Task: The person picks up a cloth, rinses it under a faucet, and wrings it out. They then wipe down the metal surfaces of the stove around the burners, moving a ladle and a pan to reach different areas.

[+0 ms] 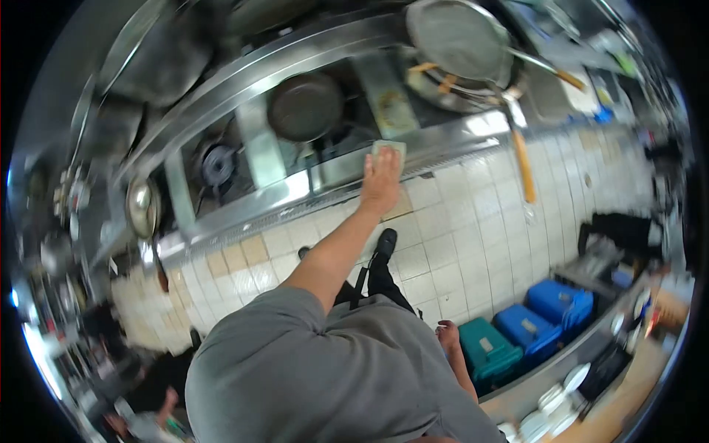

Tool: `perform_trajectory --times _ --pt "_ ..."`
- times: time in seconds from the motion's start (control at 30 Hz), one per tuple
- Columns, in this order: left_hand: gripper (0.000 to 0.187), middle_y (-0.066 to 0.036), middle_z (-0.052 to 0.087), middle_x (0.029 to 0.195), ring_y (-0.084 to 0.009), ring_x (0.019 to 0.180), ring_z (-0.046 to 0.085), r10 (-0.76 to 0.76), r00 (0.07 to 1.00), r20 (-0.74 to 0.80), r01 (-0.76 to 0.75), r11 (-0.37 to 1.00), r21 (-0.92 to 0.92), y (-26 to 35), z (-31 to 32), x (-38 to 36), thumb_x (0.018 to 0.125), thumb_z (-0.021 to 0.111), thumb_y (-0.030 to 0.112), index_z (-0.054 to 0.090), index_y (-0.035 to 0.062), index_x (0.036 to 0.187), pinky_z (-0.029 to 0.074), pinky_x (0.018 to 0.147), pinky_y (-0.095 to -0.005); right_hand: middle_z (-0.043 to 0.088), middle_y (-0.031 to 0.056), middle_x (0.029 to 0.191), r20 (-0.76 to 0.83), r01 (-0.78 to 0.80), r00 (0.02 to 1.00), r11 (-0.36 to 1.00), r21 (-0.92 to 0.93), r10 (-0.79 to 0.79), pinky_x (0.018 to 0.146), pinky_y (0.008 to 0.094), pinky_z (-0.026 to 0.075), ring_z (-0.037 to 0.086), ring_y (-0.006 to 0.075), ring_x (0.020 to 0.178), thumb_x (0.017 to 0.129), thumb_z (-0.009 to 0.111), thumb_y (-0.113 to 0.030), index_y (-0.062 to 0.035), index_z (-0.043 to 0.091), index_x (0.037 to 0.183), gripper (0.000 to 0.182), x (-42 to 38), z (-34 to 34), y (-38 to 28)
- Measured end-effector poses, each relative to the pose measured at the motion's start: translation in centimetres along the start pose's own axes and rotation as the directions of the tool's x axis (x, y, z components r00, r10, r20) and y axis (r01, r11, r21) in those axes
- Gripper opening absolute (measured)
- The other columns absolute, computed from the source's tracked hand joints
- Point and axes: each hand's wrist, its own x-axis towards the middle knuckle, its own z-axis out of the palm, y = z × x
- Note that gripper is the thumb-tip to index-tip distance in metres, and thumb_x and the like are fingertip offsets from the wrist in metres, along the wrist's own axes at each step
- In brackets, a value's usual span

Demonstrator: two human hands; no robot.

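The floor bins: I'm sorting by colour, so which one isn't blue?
The teal bin, leftmost of the three and nearest the hanging hand; the other two are blue.

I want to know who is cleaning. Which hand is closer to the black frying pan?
The left hand. It presses a pale cloth on the stove's front edge, just beside the black frying pan. The right hand hangs low by the person's side, far from it.

No text, label, brand, number or sign can be read anywhere. The pale patches on the lids of the blue and green crates [533, 330], which stand on the tiled floor, are too small and blurred to read.
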Motion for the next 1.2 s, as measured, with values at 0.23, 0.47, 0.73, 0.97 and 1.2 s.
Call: perform_trajectory --times 0.23,0.47,0.73,0.97,1.2 --pt "0.069 -0.017 0.027 0.16 -0.0313 0.151 0.021 -0.173 0.977 -0.128 0.168 0.985 -0.051 -10.1 0.1 -8.6 0.092 0.049 0.016 0.025 0.0007 0.155 0.014 0.121 -0.0581 0.073 0.0181 0.081 0.021 -0.384 0.922 0.905 0.18 0.387 0.071 0.0367 0.057 0.074 0.0273 0.079 0.083 0.059 -0.01 0.001 0.064 0.112 0.031 7.9 -11.7 -5.9" --pt "0.101 -0.019 0.023 0.161 -0.0315 0.152 0.018 -0.516 0.849 -0.116 0.528 0.837 0.141 -23.3 -3.1 -20.9 0.076 0.074 0.036 0.023 -0.0031 0.154 0.014 0.12 -0.0608 0.069 0.0151 0.079 0.098 -0.425 0.903 0.833 0.355 0.419 0.054 0.0335 0.054 0.072 0.0241 0.066 0.087 0.056 -0.008 0.0033 0.059 0.117 0.032 15.0 -16.2 -19.4" --pt "0.082 -0.018 0.016 0.165 -0.0324 0.154 0.012 -0.794 0.607 -0.034 0.794 0.608 -0.017 -41.4 -7.9 -34.9 0.092 0.054 0.036 0.019 -0.0007 0.156 0.009 0.121 -0.0599 0.069 0.0155 0.086 0.193 -0.294 0.941 0.953 0.067 0.277 0.046 0.034 0.051 0.072 0.024 0.067 0.09 0.055 -0.009 0.001 0.059 0.121 0.033 18.7 -13.8 -23.5" --pt "0.051 -0.025 0.04 0.152 -0.0384 0.146 0.031 -0.843 0.484 -0.234 0.843 0.521 -0.132 -51.3 -7.5 -33.7 0.093 0.048 0.014 0.044 -0.0018 0.142 0.022 0.119 -0.0591 0.067 0.013 0.083 0.174 -0.471 0.876 0.874 0.117 0.449 0.049 0.0338 0.05 0.064 0.0207 0.058 0.099 0.051 -0.024 -0.0008 0.06 0.112 0.028 19.9 -10.9 -27.8" --pt "0.056 -0.021 0.039 0.155 -0.0329 0.148 0.029 -0.721 0.614 -0.321 0.718 0.679 -0.153 -58.9 -9.1 -29.1 0.091 0.052 0.016 0.044 -0.0013 0.145 0.017 0.123 -0.0501 0.065 0.0101 0.077 0.069 -0.202 0.978 0.973 0.11 0.195 0.052 0.0332 0.051 0.064 0.0184 0.06 0.102 0.052 -0.031 0.0012 0.062 0.105 0.034 24.2 -7.0 -37.5"
